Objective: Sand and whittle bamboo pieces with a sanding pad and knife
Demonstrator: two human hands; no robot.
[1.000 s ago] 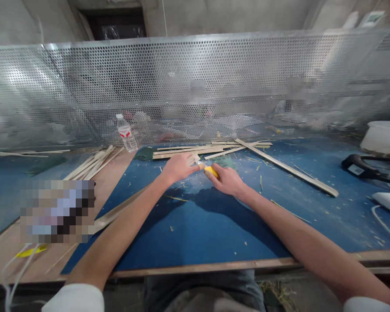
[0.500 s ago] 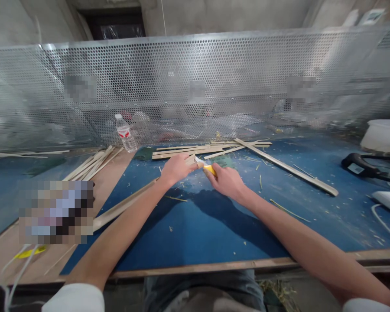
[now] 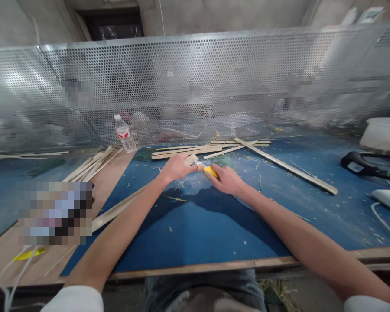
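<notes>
At the frame's centre, our right hand (image 3: 226, 178) is closed around a yellow-handled knife (image 3: 212, 171), its tip close to a pale strip (image 3: 191, 159) that our left hand (image 3: 177, 168) pinches. Above them, more strips (image 3: 175, 151) lie on the blue tabletop (image 3: 201, 238); left of centre stands a bottle (image 3: 125, 135).

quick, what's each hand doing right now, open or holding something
Left hand: closed, holding a pale strip.
Right hand: closed around a yellow-handled knife.
</notes>
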